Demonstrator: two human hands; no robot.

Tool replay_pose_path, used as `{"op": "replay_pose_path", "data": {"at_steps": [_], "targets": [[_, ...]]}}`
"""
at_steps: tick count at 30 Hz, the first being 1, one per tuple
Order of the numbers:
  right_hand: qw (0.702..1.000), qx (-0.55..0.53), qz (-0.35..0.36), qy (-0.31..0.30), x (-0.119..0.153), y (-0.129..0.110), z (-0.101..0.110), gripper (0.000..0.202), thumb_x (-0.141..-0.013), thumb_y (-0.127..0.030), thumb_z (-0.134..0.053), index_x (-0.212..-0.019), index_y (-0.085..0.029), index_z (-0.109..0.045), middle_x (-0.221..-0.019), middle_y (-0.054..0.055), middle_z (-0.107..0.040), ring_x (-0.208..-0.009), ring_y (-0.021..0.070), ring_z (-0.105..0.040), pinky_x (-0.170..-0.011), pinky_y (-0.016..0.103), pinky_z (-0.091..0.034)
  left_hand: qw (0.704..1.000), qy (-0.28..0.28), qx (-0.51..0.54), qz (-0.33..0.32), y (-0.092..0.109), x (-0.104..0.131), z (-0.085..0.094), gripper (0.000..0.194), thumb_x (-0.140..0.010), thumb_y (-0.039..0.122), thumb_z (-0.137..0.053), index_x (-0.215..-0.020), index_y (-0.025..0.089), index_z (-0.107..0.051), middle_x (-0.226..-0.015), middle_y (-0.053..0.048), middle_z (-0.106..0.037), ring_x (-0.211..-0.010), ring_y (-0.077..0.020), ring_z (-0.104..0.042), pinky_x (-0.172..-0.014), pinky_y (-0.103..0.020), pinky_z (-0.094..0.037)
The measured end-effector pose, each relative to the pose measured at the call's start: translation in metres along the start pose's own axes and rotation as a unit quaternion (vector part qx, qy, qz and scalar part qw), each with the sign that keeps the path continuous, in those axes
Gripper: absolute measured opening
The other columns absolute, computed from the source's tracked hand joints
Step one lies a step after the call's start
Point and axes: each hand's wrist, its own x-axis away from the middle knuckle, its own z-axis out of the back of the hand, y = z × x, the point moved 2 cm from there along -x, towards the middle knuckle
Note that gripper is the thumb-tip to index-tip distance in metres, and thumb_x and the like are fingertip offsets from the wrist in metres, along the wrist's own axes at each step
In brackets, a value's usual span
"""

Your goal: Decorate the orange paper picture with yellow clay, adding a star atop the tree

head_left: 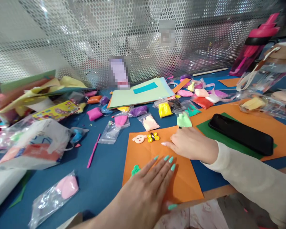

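My left hand [150, 181] lies flat on an orange sheet of paper [188, 181], fingers stretched out. Beside its index finger is a small green clay piece [135, 170], partly covered. My right hand [192, 143], in a pale sleeve, is over the paper's upper right part with its fingers curled and thumb stuck out. A tiny dark bit [180, 127] shows at its knuckles; what the fingers hold is hidden. Along the paper's top are a pale pink clay face [139, 139] and a yellow-and-black clay bee [153, 137].
Bagged clay, such as a yellow packet [165, 109], is scattered behind the sheet. A black phone [240, 133] rests on green paper at right, near bottles [252, 47]. On the left are a pink modelling tool [93, 151] and a white bag [38, 143]. A perforated metal screen [85, 41] stands behind.
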Motion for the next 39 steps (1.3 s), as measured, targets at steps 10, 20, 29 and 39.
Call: {"op": "replay_pose_path", "data": {"at_steps": [10,20,29,39], "targets": [[1.000,-0.001,0.025,0.010,0.000,-0.003,0.000,0.046,-0.095,-0.036,-0.041,-0.079,-0.008,-0.073,-0.076,0.018,-0.070,-0.083,0.0332,-0.067,-0.063,0.037,-0.048,0.999,0.000,-0.035,0.022,0.011,0.002,0.012,0.045,-0.092,0.027,-0.034,-0.128,0.004,-0.047,-0.131,-0.015,-0.051,-0.118,-0.0274,-0.054,-0.095,-0.036,-0.048],[1.000,-0.020,0.014,0.001,-0.004,-0.001,-0.001,0.047,-0.096,-0.039,-0.039,-0.084,-0.009,-0.073,-0.082,0.018,-0.071,-0.088,0.0292,-0.067,-0.068,0.033,-0.048,0.999,-0.038,0.019,0.030,-0.004,0.009,0.004,0.052,-0.094,0.026,-0.036,-0.140,0.004,-0.026,-0.137,-0.017,-0.045,-0.128,-0.0273,-0.044,-0.104,-0.041,-0.043],[1.000,-0.020,0.012,-0.011,-0.004,0.000,0.000,0.048,-0.095,-0.041,-0.040,-0.085,-0.008,-0.073,-0.080,0.018,-0.070,-0.088,0.0303,-0.066,-0.068,0.034,-0.048,0.999,-0.004,-0.008,0.042,0.005,0.001,0.003,0.046,-0.096,0.030,-0.031,-0.133,0.003,-0.039,-0.128,-0.016,-0.055,-0.119,-0.0247,-0.054,-0.098,-0.038,-0.048],[1.000,0.007,0.012,-0.026,-0.007,0.002,0.000,0.051,-0.095,-0.045,-0.037,-0.087,-0.010,-0.073,-0.076,0.015,-0.071,-0.084,0.0318,-0.068,-0.065,0.036,-0.049,0.995,0.069,-0.039,0.055,0.027,-0.001,-0.005,0.044,-0.091,0.026,-0.038,-0.126,0.002,-0.048,-0.130,-0.017,-0.054,-0.118,-0.0274,-0.055,-0.098,-0.037,-0.045]]}}
